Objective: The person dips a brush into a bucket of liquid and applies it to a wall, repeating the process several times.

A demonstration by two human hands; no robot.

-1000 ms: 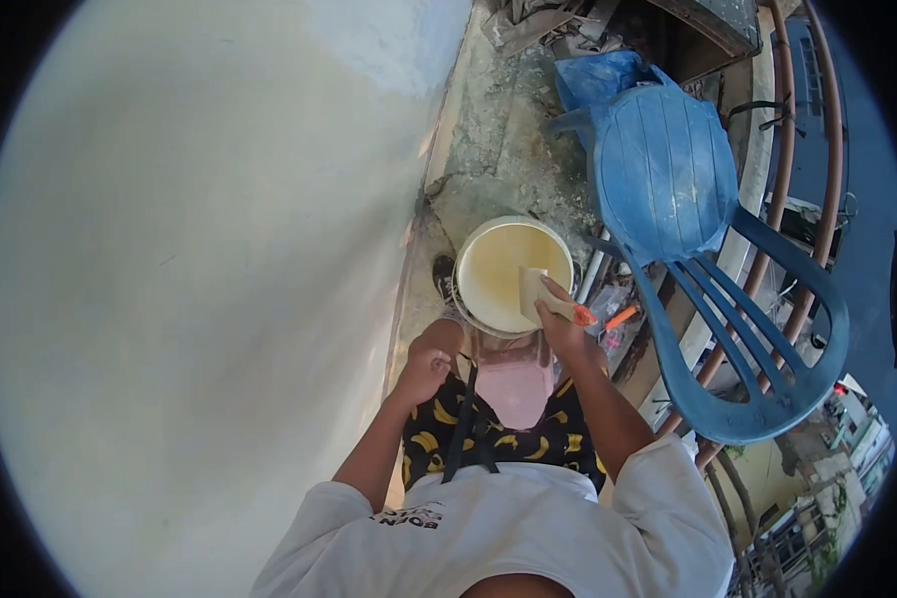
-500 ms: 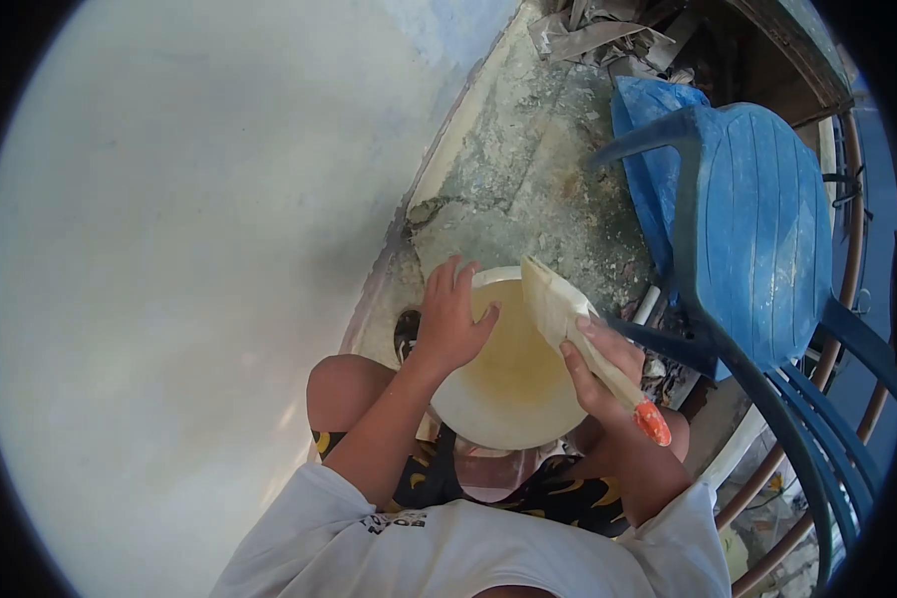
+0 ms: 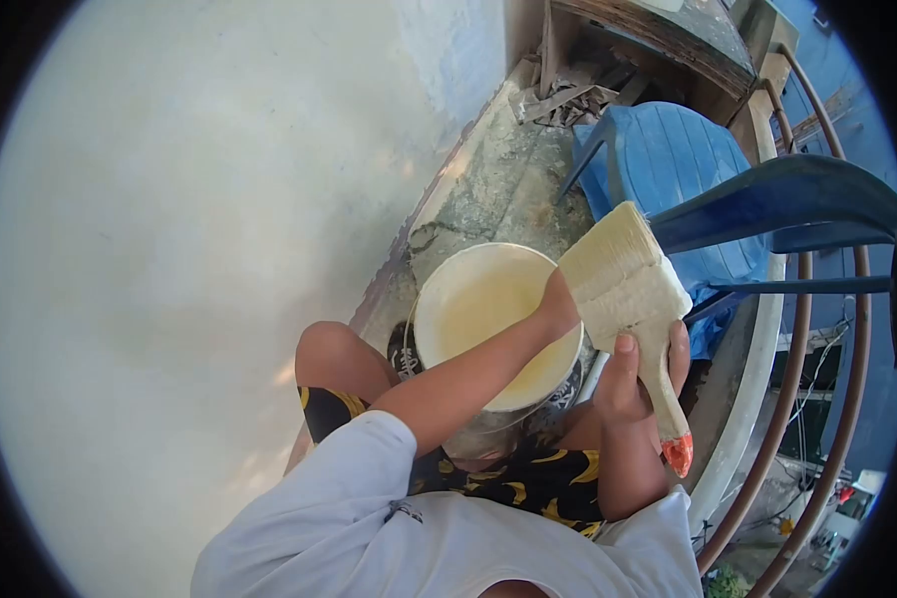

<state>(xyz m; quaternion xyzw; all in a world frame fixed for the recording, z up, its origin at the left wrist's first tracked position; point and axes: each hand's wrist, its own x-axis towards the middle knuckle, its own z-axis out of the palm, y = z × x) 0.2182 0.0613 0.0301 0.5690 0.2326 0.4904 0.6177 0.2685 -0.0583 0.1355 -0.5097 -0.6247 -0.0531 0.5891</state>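
A wide paintbrush (image 3: 620, 277) with cream-coated bristles and an orange-red handle tip is upright in front of me, tilted a little left. My right hand (image 3: 628, 384) grips it where the handle meets the head, thumb on the near side. Reaching across from the left, my left hand (image 3: 560, 307) is right at the bristles' left edge, its fingers hidden behind the brush. Below, between my knees, stands a white bucket (image 3: 450, 299) with pale yellowish liquid inside, partly covered by my left forearm.
A pale wall (image 3: 209, 249) fills the left side. To the right are a blue plastic chair (image 3: 683, 149), another dark blue chair part (image 3: 797, 194) and brown railings (image 3: 802, 369). Scraps of debris (image 3: 573, 98) lie at the far end of the rough concrete floor (image 3: 513, 189).
My left hand has moved from the bucket's left rim across to the brush. The brush has risen and turned its broad face toward me. The view has shifted toward the railings.
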